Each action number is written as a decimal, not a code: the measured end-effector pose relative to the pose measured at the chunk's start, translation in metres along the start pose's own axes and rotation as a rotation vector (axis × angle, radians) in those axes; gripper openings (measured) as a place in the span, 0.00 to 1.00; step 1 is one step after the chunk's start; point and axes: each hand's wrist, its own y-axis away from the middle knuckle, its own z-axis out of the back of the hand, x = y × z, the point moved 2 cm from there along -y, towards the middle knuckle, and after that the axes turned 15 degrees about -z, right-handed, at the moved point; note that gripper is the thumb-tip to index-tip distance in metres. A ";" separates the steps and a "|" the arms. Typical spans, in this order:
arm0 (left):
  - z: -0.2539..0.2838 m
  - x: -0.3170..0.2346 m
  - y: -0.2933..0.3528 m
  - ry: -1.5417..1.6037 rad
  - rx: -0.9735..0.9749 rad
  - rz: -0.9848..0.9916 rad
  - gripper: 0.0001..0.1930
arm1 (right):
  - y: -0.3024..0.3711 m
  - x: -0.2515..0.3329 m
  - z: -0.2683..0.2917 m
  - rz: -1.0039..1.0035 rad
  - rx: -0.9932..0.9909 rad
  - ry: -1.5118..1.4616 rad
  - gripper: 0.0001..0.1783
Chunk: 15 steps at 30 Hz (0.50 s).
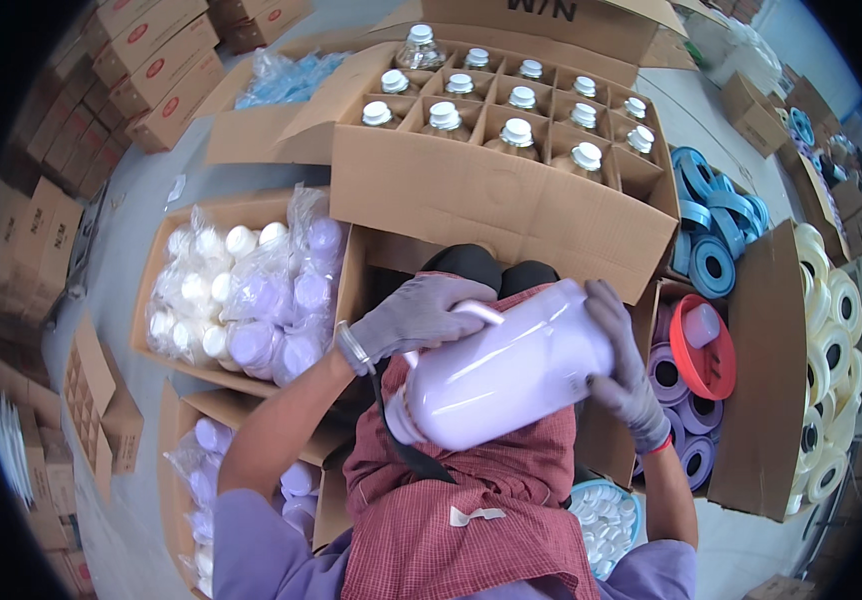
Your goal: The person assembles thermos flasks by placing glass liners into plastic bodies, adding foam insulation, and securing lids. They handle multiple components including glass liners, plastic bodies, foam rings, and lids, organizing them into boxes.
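A glossy lilac jug (501, 375) lies tilted across my lap, its narrow neck end toward the lower left. My left hand (416, 318), in a grey glove, closes round the jug's loop handle. Against the wide right end presses my gloved right hand (626, 365), thumb and fingers spread round that end. A dark strap (401, 435) hangs below my left wrist. Under the jug is the red checked apron (541, 450) over my legs.
Ahead stands a divided carton (501, 195) of white-capped bottles. Left are cartons of bagged white and lilac caps (251, 290). To the right sit blue rings (716, 220), a red bowl (686, 350) over purple rings, and cream rings (831, 350). A tub of small white caps (606, 520) stands lower right.
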 end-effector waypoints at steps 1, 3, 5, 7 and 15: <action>-0.005 0.019 0.000 -0.225 0.041 -0.233 0.22 | -0.005 0.010 -0.008 0.119 0.043 0.141 0.46; -0.023 0.056 0.012 -0.364 0.203 -0.169 0.24 | -0.016 0.038 -0.020 0.283 0.164 0.367 0.40; -0.037 0.079 0.030 -0.133 0.310 -0.050 0.22 | -0.017 0.048 -0.032 0.376 0.290 0.536 0.37; -0.045 0.080 0.053 0.365 0.209 0.174 0.22 | -0.017 0.038 -0.042 0.211 0.352 0.226 0.26; -0.056 0.018 0.139 0.339 -0.382 0.134 0.23 | -0.059 0.051 -0.086 -0.057 0.427 -0.304 0.13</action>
